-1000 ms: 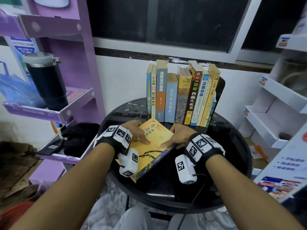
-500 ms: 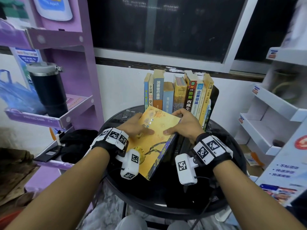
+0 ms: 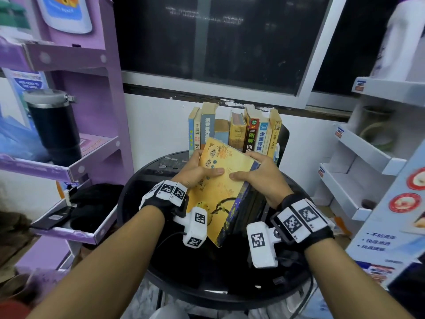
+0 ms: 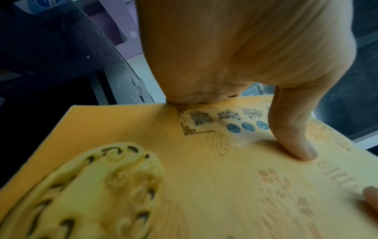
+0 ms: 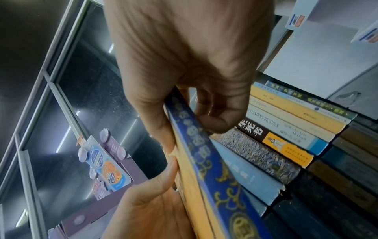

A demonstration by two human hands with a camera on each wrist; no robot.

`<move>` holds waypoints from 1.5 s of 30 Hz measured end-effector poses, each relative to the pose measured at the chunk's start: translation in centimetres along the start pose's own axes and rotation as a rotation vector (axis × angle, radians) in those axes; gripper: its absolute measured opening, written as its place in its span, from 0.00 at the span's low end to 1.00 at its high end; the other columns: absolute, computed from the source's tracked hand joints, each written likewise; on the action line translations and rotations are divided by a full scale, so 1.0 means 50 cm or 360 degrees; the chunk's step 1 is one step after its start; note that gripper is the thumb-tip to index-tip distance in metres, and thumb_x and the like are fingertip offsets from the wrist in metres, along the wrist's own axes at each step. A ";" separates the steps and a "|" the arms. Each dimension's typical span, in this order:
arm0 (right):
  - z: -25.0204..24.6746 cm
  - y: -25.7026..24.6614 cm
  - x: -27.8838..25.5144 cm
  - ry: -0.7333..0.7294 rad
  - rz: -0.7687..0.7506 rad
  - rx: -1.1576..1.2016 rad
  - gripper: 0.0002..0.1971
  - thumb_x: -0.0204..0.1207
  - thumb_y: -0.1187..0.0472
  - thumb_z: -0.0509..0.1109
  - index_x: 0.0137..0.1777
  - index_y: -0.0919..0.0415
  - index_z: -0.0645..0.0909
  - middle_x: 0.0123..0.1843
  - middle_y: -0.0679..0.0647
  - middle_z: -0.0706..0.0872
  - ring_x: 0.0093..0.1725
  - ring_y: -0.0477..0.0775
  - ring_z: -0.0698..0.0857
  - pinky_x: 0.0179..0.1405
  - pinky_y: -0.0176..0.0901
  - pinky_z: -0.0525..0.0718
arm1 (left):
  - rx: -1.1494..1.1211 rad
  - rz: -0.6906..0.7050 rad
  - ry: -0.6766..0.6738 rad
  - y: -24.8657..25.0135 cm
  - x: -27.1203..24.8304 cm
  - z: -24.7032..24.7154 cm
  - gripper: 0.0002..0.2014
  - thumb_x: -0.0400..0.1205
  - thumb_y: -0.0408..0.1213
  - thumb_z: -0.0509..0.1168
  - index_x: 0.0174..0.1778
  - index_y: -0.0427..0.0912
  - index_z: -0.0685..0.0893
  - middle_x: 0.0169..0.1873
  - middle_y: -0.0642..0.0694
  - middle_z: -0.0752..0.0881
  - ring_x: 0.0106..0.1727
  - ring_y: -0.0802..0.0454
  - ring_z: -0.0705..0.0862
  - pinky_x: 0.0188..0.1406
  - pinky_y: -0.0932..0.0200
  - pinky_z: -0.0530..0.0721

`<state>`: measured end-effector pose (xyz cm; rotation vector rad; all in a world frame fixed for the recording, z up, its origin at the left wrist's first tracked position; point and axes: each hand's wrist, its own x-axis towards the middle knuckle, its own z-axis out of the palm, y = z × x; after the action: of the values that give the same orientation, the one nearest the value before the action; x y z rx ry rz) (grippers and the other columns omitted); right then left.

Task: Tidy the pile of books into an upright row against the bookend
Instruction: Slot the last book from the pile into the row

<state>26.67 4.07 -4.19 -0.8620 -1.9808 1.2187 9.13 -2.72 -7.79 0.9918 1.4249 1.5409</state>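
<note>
Probably a shop: labelled display shelves [image 3: 368, 153] flank the table [image 3: 142, 192]

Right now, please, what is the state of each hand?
Left hand: holding the yellow book, thumb on its cover.
Right hand: holding the same book, fingers curled round its blue spine edge.

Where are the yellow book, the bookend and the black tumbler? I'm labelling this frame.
yellow book [image 3: 220, 189]: head view, middle of its front cover.
bookend [image 3: 284, 137]: head view, black upright plate right of the row.
black tumbler [image 3: 56, 134]: head view, its dark body on the purple shelf.
</note>
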 end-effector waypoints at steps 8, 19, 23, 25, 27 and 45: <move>-0.056 -0.005 -0.026 -0.0147 0.0102 0.0056 0.18 0.73 0.66 0.77 0.62 0.53 0.83 0.50 0.55 0.92 0.47 0.57 0.92 0.40 0.64 0.91 | -0.0027 0.0056 -0.0076 0.007 0.025 0.060 0.36 0.56 0.38 0.82 0.58 0.51 0.71 0.60 0.39 0.84 0.61 0.39 0.84 0.62 0.35 0.82; -0.132 0.023 -0.023 0.0215 -0.0003 -0.0109 0.18 0.70 0.66 0.78 0.57 0.49 0.84 0.49 0.52 0.92 0.44 0.53 0.91 0.43 0.55 0.92 | 0.0237 0.0145 -0.0114 0.034 0.077 0.159 0.32 0.71 0.31 0.78 0.68 0.42 0.71 0.55 0.49 0.83 0.56 0.50 0.84 0.50 0.55 0.85; -0.176 0.028 -0.021 0.0314 0.0027 -0.0082 0.15 0.70 0.67 0.78 0.54 0.52 0.85 0.45 0.54 0.92 0.40 0.55 0.92 0.35 0.58 0.92 | 0.0377 0.0331 -0.0091 0.047 0.098 0.202 0.34 0.70 0.35 0.79 0.70 0.45 0.72 0.60 0.48 0.80 0.62 0.51 0.79 0.55 0.57 0.82; -0.201 0.029 -0.021 0.0354 0.0028 -0.0095 0.13 0.68 0.67 0.78 0.50 0.52 0.86 0.43 0.55 0.92 0.41 0.58 0.92 0.38 0.63 0.91 | 0.0441 0.0474 0.0045 0.051 0.112 0.224 0.33 0.70 0.37 0.79 0.70 0.48 0.74 0.62 0.51 0.80 0.65 0.53 0.77 0.62 0.54 0.79; -0.228 0.027 -0.022 0.0400 0.0021 -0.0144 0.10 0.67 0.67 0.78 0.47 0.54 0.86 0.41 0.54 0.92 0.41 0.59 0.92 0.40 0.63 0.91 | 0.0556 0.0653 0.0253 0.056 0.125 0.243 0.31 0.70 0.40 0.78 0.68 0.51 0.76 0.63 0.53 0.80 0.66 0.55 0.77 0.68 0.50 0.76; -0.349 0.038 0.014 0.0616 0.0016 -0.0420 0.04 0.67 0.66 0.76 0.41 0.60 0.85 0.36 0.56 0.91 0.35 0.58 0.91 0.33 0.59 0.91 | 0.1919 0.1290 0.0730 0.058 0.245 0.326 0.43 0.68 0.56 0.71 0.78 0.46 0.65 0.77 0.48 0.68 0.83 0.44 0.57 0.82 0.42 0.39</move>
<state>40.51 13.82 0.42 -1.1428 -1.8380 0.7331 19.50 14.57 -3.61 2.2203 2.5918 1.3774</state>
